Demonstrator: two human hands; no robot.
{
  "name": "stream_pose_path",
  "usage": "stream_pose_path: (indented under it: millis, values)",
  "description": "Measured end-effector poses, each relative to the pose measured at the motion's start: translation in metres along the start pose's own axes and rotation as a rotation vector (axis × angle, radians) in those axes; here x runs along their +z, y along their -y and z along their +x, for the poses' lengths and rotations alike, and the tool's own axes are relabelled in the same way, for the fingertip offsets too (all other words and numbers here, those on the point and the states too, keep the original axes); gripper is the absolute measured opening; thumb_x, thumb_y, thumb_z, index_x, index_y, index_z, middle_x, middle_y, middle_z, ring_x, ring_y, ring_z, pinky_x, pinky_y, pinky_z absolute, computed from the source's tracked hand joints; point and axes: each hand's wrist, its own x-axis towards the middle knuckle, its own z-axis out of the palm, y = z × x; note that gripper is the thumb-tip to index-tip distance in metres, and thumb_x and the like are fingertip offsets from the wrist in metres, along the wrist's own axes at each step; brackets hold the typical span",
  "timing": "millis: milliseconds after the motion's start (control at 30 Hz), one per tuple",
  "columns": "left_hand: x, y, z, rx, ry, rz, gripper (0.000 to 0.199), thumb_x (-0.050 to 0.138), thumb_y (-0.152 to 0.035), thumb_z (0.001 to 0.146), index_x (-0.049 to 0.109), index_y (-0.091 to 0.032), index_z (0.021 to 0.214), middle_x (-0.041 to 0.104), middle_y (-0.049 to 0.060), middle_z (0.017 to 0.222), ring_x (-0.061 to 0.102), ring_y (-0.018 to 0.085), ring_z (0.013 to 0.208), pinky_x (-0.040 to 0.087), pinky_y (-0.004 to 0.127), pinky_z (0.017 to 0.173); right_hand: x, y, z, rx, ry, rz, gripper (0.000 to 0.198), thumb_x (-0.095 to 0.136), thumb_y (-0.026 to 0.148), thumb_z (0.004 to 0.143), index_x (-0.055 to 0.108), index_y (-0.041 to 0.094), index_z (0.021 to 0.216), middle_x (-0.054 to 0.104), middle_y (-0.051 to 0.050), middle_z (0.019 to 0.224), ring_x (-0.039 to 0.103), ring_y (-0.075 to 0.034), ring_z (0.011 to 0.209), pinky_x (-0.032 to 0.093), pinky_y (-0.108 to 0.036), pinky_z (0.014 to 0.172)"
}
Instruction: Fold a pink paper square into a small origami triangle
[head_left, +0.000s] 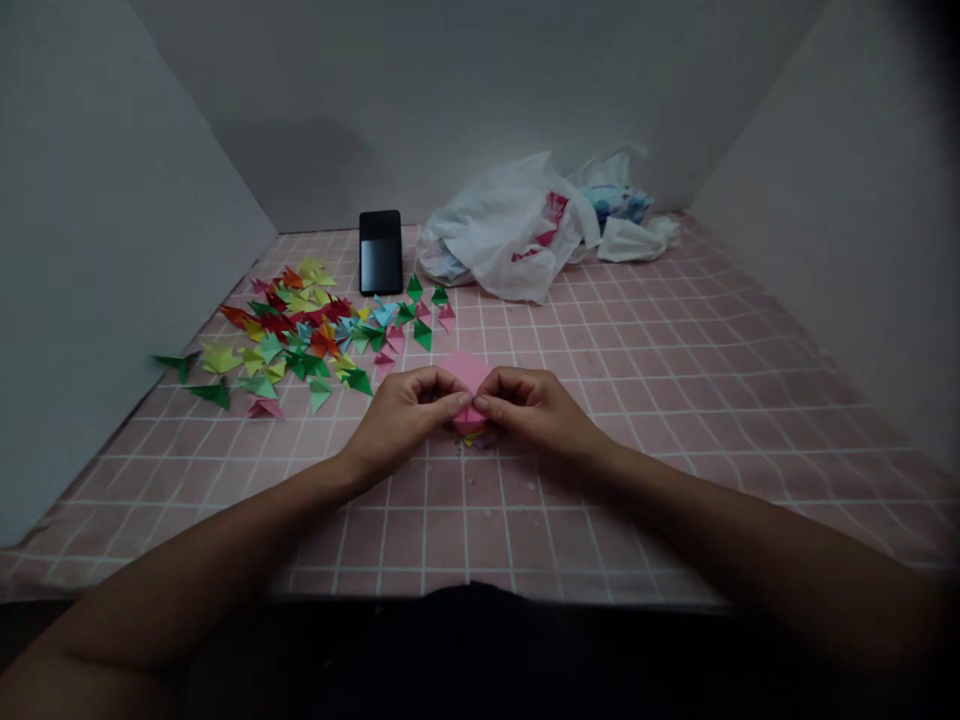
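A pink sheet of origami paper (466, 368), partly folded, is held up between my two hands near the middle of the table. My left hand (409, 408) pinches its left side between thumb and bent fingers. On the other side my right hand (529, 405) grips the paper the same way, the two thumb tips nearly meeting. Just below the paper a small yellow and purple thing (474, 440) shows on the cloth; its kind is too small to tell. My fingers cover part of the paper's lower folds.
Many small folded paper pieces (300, 325) in several colours lie heaped to the left. A black phone (380, 253) stands behind them. White plastic bags (502, 225) sit at the back, with a crumpled white piece (637, 240) beside them. Pink checked cloth (675, 400) covers the table; pale walls enclose it.
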Motion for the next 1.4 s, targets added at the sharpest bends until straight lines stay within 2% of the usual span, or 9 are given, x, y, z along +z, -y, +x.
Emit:
stream_pose_path:
  millis: [300, 567, 733, 833, 933, 1000, 1133, 1400]
  values:
    - [-0.0007, 0.0028, 0.0015, -0.103, 0.045, -0.121, 0.017, 0.075, -0.031, 0.077, 0.070, -0.014, 0.075, 0.069, 0.001, 0.068, 0.063, 0.011, 0.061, 0.050, 0.023, 0.059, -0.0008, 0.0011, 0.0019, 0.002, -0.006, -0.051, 0.017, 0.066, 0.030, 0.081, 0.060, 0.017, 0.071, 0.064, 0.000, 0.062, 0.059, -0.010, 0.054, 0.045, -0.023, 0.051]
    - [0.0012, 0.0009, 0.0010, -0.117, 0.037, -0.089, 0.019, 0.073, -0.031, 0.077, 0.069, -0.013, 0.074, 0.069, 0.002, 0.068, 0.063, 0.012, 0.061, 0.050, 0.024, 0.059, 0.0008, 0.0022, -0.0008, 0.011, 0.004, -0.034, 0.018, 0.066, 0.030, 0.083, 0.060, 0.017, 0.073, 0.066, -0.001, 0.062, 0.061, -0.012, 0.054, 0.045, -0.024, 0.052]
    - [0.0010, -0.0027, 0.0009, -0.046, -0.004, 0.050, 0.014, 0.070, -0.026, 0.076, 0.067, -0.013, 0.070, 0.064, -0.001, 0.066, 0.056, 0.009, 0.060, 0.044, 0.020, 0.058, 0.0012, 0.0012, 0.0000, -0.009, 0.034, -0.035, 0.018, 0.066, 0.029, 0.084, 0.058, 0.017, 0.073, 0.064, 0.000, 0.064, 0.060, -0.011, 0.056, 0.046, -0.024, 0.054]
    - [0.0001, -0.0025, 0.0017, -0.015, -0.054, 0.063, 0.014, 0.068, -0.025, 0.076, 0.065, -0.013, 0.070, 0.061, -0.002, 0.065, 0.054, 0.008, 0.059, 0.043, 0.020, 0.058, -0.0002, -0.0004, 0.0004, -0.072, 0.058, 0.037, 0.016, 0.067, 0.032, 0.085, 0.057, 0.019, 0.083, 0.062, 0.003, 0.068, 0.060, -0.011, 0.056, 0.049, -0.025, 0.054]
    - [-0.0007, -0.0005, 0.0030, 0.024, -0.097, 0.022, 0.014, 0.068, -0.026, 0.077, 0.064, -0.014, 0.071, 0.060, -0.002, 0.066, 0.054, 0.008, 0.058, 0.046, 0.021, 0.057, -0.0017, -0.0009, -0.0004, -0.155, 0.108, 0.046, 0.023, 0.074, 0.034, 0.082, 0.058, 0.021, 0.092, 0.063, 0.003, 0.075, 0.062, -0.012, 0.061, 0.052, -0.026, 0.057]
    - [-0.0007, 0.0007, 0.0032, 0.043, -0.102, 0.003, 0.013, 0.068, -0.026, 0.077, 0.064, -0.014, 0.072, 0.060, -0.003, 0.066, 0.055, 0.008, 0.058, 0.047, 0.021, 0.057, -0.0020, -0.0007, -0.0015, -0.206, 0.116, -0.024, 0.021, 0.075, 0.034, 0.082, 0.061, 0.020, 0.089, 0.063, 0.000, 0.080, 0.062, -0.013, 0.065, 0.053, -0.028, 0.060]
    - [0.0011, 0.0011, 0.0007, 0.087, -0.083, 0.005, 0.012, 0.068, -0.024, 0.078, 0.065, -0.014, 0.073, 0.061, -0.003, 0.064, 0.054, 0.008, 0.057, 0.046, 0.020, 0.056, -0.0012, 0.0000, -0.0030, -0.280, 0.012, -0.174, 0.015, 0.069, 0.029, 0.087, 0.064, 0.017, 0.079, 0.062, -0.004, 0.087, 0.061, -0.014, 0.074, 0.051, -0.030, 0.067]
    - [0.0029, 0.0010, -0.0042, 0.106, -0.010, -0.010, 0.015, 0.068, -0.027, 0.082, 0.067, -0.014, 0.076, 0.066, 0.000, 0.067, 0.060, 0.010, 0.060, 0.052, 0.021, 0.059, 0.0022, -0.0009, -0.0045, -0.141, -0.025, -0.102, 0.017, 0.069, 0.031, 0.084, 0.060, 0.017, 0.079, 0.065, -0.002, 0.073, 0.061, -0.014, 0.064, 0.051, -0.030, 0.060]
